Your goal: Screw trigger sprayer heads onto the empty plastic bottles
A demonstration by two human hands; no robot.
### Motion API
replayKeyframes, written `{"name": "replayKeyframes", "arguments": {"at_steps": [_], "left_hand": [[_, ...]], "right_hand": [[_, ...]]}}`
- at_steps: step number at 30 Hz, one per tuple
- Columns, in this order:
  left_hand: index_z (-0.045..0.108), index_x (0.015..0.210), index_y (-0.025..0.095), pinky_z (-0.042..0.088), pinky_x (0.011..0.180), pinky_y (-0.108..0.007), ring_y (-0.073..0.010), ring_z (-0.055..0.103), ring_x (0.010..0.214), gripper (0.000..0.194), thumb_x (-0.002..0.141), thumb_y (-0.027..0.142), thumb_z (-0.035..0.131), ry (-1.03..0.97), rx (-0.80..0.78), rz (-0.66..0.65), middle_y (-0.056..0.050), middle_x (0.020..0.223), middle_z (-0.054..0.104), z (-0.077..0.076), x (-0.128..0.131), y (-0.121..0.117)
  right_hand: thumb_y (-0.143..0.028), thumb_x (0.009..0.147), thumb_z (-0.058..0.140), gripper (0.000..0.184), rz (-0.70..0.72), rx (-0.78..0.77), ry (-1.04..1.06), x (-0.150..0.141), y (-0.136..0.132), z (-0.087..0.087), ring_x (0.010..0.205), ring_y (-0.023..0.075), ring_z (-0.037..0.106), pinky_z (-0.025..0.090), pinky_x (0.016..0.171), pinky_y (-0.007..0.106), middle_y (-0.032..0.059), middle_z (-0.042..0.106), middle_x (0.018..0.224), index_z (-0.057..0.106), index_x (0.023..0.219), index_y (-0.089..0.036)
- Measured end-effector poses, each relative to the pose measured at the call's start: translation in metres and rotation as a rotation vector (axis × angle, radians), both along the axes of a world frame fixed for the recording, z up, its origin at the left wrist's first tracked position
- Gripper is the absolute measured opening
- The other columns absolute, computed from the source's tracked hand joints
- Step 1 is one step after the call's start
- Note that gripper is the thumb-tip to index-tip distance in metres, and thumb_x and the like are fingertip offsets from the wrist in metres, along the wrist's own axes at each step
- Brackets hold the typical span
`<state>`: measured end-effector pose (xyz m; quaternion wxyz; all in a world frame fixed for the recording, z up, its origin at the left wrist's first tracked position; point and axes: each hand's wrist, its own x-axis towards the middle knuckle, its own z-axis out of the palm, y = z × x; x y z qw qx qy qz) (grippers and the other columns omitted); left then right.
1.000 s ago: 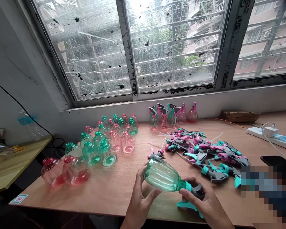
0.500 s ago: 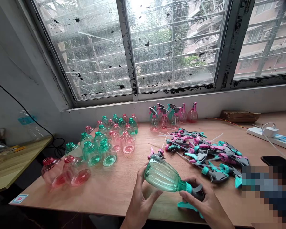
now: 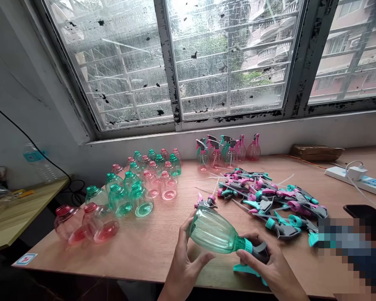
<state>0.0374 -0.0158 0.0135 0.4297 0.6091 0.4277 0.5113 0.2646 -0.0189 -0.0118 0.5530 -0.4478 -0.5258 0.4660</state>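
A clear green spray bottle (image 3: 213, 230) lies nearly sideways above the table's front edge, its base toward the upper left. My left hand (image 3: 188, 259) holds its body, fingers behind the base end and thumb below. At the neck, my right hand (image 3: 268, 261) is closed around the turquoise collar of a grey spray head (image 3: 259, 251). The turquoise trigger (image 3: 247, 270) hangs below my right fingers. Just behind the bottle's base lies a loose pink and grey spray head (image 3: 208, 201).
Several open pink and green bottles (image 3: 137, 198) stand at left. A pile of loose spray heads (image 3: 269, 196) covers the right middle. Assembled spray bottles (image 3: 216, 154) stand by the wall. A power strip (image 3: 363, 180), a dark phone (image 3: 363, 212) and a brown package (image 3: 316, 152) lie at right.
Both hands keep the same hold on the bottle and spray head. The bottle has shifted only very slightly, and the view has tilted a little.
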Motion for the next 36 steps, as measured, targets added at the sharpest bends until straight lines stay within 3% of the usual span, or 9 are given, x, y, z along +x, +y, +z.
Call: {"name": "replayKeyframes", "arguments": {"at_steps": [3, 9, 15, 19, 24, 27, 32, 36], "left_hand": [[0.05, 0.134, 0.027, 0.032, 0.12, -0.051, -0.0351, 0.052, 0.136, 0.058, 0.086, 0.044, 0.076, -0.016, 0.005, 0.014, -0.013, 0.149, 0.054, -0.0012, 0.0005, 0.0024], [0.047, 0.144, 0.031, 0.031, 0.121, -0.049, -0.0347, 0.039, 0.146, 0.064, 0.086, 0.04, 0.076, 0.038, 0.035, 0.056, -0.009, 0.156, 0.047, -0.001, 0.0013, 0.0038], [0.041, 0.145, 0.033, 0.03, 0.121, -0.049, -0.0337, 0.045, 0.142, 0.073, 0.083, 0.039, 0.08, 0.062, 0.016, 0.032, -0.009, 0.151, 0.052, -0.0016, -0.0001, 0.0016], [0.045, 0.14, 0.028, 0.032, 0.119, -0.051, -0.0348, 0.051, 0.135, 0.067, 0.084, 0.042, 0.078, 0.014, -0.002, 0.018, -0.013, 0.156, 0.045, -0.0011, -0.0001, 0.0016], [0.046, 0.144, 0.032, 0.031, 0.12, -0.048, -0.0345, 0.04, 0.146, 0.064, 0.087, 0.039, 0.075, 0.047, 0.04, 0.054, -0.009, 0.159, 0.042, -0.0026, 0.0006, 0.0037], [0.042, 0.147, 0.035, 0.032, 0.12, -0.047, -0.033, 0.04, 0.146, 0.066, 0.089, 0.039, 0.074, 0.065, 0.046, 0.057, -0.007, 0.157, 0.045, -0.0043, 0.0003, 0.0035], [0.038, 0.148, 0.032, 0.029, 0.121, -0.048, -0.0335, 0.041, 0.145, 0.079, 0.082, 0.039, 0.081, 0.07, 0.03, 0.032, -0.01, 0.152, 0.05, -0.0042, -0.0006, 0.0014], [0.039, 0.146, 0.029, 0.032, 0.12, -0.05, -0.0351, 0.046, 0.141, 0.071, 0.087, 0.044, 0.075, 0.019, 0.022, 0.02, -0.013, 0.155, 0.045, -0.0036, -0.0004, 0.0032]], "right_hand": [[-0.044, 0.078, 0.081, 0.029, 0.008, 0.005, -0.018, 0.0004, 0.0003, 0.0003, 0.062, 0.0201, 0.067, 0.057, 0.057, 0.029, -0.001, 0.068, 0.067, 0.071, 0.09, -0.019], [-0.048, 0.081, 0.078, 0.032, 0.017, -0.003, 0.041, 0.0004, -0.0005, -0.001, 0.059, 0.0191, 0.065, 0.057, 0.056, 0.028, -0.0011, 0.067, 0.062, 0.072, 0.095, -0.019], [-0.043, 0.081, 0.079, 0.028, 0.021, 0.005, 0.004, 0.0016, -0.0008, 0.0016, 0.061, 0.0187, 0.066, 0.055, 0.058, 0.027, -0.0013, 0.068, 0.066, 0.071, 0.094, -0.02], [-0.043, 0.08, 0.081, 0.028, 0.038, -0.012, 0.008, 0.0017, -0.0019, 0.0045, 0.064, 0.0187, 0.067, 0.058, 0.059, 0.028, -0.0018, 0.068, 0.07, 0.071, 0.093, -0.02], [-0.046, 0.081, 0.08, 0.032, 0.067, -0.049, 0.06, 0.0025, -0.002, 0.0032, 0.063, 0.0189, 0.067, 0.059, 0.058, 0.028, -0.0011, 0.07, 0.066, 0.07, 0.098, -0.02], [-0.046, 0.083, 0.078, 0.031, 0.083, -0.045, 0.072, 0.003, -0.0007, 0.0016, 0.063, 0.0181, 0.066, 0.058, 0.059, 0.027, -0.0015, 0.069, 0.064, 0.069, 0.099, -0.021], [-0.046, 0.081, 0.081, 0.031, 0.081, -0.067, 0.056, 0.0025, 0.0002, 0.0008, 0.066, 0.0181, 0.066, 0.059, 0.061, 0.028, -0.0022, 0.068, 0.07, 0.069, 0.097, -0.021], [-0.043, 0.08, 0.082, 0.03, 0.085, -0.045, 0.05, 0.0023, -0.0008, 0.0007, 0.068, 0.0185, 0.066, 0.06, 0.064, 0.03, -0.0026, 0.067, 0.073, 0.069, 0.095, -0.021]]}}
